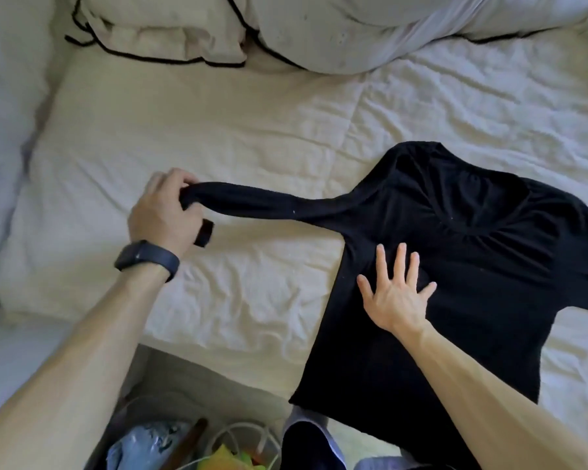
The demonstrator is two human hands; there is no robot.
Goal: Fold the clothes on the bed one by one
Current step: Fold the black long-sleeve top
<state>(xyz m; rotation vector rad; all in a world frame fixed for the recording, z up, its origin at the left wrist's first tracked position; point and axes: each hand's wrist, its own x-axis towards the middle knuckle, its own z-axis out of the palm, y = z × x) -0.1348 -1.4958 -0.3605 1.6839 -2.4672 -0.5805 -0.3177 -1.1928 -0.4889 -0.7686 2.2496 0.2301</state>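
Your left hand (165,212) gripped the black top's (462,266) sleeve (252,203), pulled out sideways; your right hand (394,293) pressed flat, fingers spread, on its body.

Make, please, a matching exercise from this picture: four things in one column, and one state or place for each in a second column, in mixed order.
Things:
1. left hand
2. right hand
3. black shirt
4. pillow

States or places:
a. lies spread on the bed sheet
b. grips the end of the sleeve
c. lies at the far edge, trimmed with black piping
d. presses flat on the shirt's body

Pairs: 1-b, 2-d, 3-a, 4-c
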